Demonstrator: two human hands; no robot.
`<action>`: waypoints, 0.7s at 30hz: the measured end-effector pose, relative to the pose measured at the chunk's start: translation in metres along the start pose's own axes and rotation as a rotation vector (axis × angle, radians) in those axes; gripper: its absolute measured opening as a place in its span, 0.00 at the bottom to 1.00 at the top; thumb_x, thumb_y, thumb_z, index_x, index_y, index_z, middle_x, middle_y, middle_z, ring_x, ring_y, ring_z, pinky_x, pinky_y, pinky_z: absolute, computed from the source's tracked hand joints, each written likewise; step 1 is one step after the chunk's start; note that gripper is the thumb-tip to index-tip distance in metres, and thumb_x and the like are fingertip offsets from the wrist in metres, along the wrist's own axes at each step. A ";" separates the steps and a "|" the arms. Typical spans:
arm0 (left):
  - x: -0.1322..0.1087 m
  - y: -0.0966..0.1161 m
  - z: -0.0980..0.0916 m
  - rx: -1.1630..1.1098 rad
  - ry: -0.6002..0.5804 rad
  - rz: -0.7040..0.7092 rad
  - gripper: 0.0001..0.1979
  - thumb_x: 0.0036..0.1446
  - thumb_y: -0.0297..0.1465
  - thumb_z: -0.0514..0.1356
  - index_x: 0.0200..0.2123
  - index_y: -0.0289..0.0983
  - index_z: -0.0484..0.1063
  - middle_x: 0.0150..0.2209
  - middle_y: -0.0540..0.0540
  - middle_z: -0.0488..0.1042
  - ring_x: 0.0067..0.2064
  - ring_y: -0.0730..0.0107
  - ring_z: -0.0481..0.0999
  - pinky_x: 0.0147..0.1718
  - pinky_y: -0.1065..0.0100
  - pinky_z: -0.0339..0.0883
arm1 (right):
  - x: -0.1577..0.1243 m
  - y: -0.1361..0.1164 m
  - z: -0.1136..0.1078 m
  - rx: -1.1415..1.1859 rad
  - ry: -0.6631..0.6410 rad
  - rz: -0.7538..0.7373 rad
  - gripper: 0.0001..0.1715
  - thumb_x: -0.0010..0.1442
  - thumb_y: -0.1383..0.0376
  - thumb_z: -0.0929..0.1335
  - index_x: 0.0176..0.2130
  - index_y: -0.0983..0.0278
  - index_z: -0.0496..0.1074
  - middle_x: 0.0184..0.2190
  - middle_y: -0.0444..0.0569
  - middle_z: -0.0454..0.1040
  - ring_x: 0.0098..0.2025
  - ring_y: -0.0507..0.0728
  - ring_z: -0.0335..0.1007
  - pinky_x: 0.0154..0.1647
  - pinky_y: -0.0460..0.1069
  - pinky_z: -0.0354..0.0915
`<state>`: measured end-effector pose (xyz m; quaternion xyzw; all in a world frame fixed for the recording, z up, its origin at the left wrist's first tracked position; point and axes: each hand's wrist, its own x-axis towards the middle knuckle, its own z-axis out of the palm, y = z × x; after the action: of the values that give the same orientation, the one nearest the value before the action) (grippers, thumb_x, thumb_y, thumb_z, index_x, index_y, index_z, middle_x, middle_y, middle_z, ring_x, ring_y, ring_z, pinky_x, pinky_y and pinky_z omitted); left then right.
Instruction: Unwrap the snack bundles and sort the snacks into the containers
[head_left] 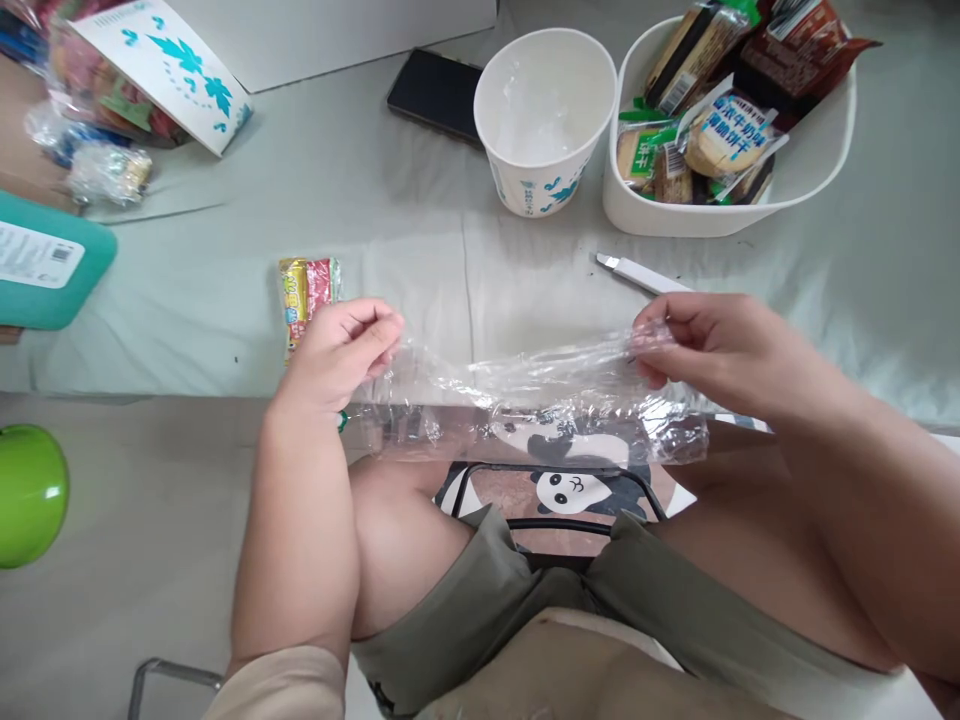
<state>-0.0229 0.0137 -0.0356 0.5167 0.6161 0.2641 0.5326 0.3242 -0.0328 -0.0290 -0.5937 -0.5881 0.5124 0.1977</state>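
A clear plastic bag (525, 390), crinkled and see-through, is stretched between my two hands just over the table's near edge. My left hand (349, 345) pinches one end of it. At the other end, the fingers of my right hand (697, 340) are closed on the plastic. Partly behind my left hand lies a candy packet (311, 285) in yellow and red wrapping. A white utility knife (637, 272) rests on the table beyond my right hand, its lower end hidden behind that hand.
Beyond my hands stand a white paper cup (540, 185) and a white bin (727, 215) with several wrapped snacks. A black phone (435, 92) lies partly behind the cup. At left are a teal container (82, 240), a tipped paper cup (172, 70) and a green round object (30, 495) lower down.
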 end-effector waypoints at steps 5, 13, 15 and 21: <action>-0.003 -0.002 -0.009 0.164 -0.246 -0.123 0.16 0.42 0.44 0.75 0.23 0.41 0.76 0.14 0.53 0.63 0.15 0.78 0.58 0.12 0.71 0.51 | -0.003 0.008 -0.001 -0.391 -0.090 -0.084 0.09 0.60 0.60 0.68 0.28 0.58 0.74 0.21 0.43 0.71 0.23 0.53 0.65 0.27 0.50 0.61; -0.004 -0.011 -0.016 0.263 -0.327 -0.088 0.08 0.46 0.38 0.71 0.24 0.40 0.79 0.21 0.48 0.72 0.22 0.72 0.69 0.21 0.71 0.62 | -0.006 0.022 0.005 -0.652 -0.103 -0.436 0.12 0.60 0.64 0.67 0.26 0.58 0.76 0.42 0.50 0.77 0.38 0.58 0.72 0.40 0.54 0.63; -0.005 -0.011 -0.017 0.296 -0.318 -0.052 0.08 0.47 0.37 0.70 0.24 0.40 0.80 0.24 0.47 0.74 0.24 0.72 0.70 0.23 0.71 0.63 | -0.008 0.021 0.009 -0.727 -0.116 -0.478 0.12 0.60 0.67 0.66 0.26 0.59 0.74 0.37 0.48 0.78 0.35 0.57 0.71 0.38 0.53 0.60; -0.011 -0.009 -0.015 0.348 -0.309 0.014 0.08 0.41 0.37 0.74 0.20 0.40 0.82 0.40 0.40 0.76 0.30 0.68 0.74 0.22 0.70 0.64 | -0.013 0.011 0.019 -0.881 -0.102 -0.472 0.11 0.55 0.74 0.62 0.30 0.60 0.69 0.24 0.45 0.72 0.28 0.56 0.68 0.36 0.52 0.57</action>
<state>-0.0410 0.0043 -0.0352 0.6393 0.5598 0.0754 0.5217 0.3167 -0.0542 -0.0404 -0.4458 -0.8758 0.1849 0.0096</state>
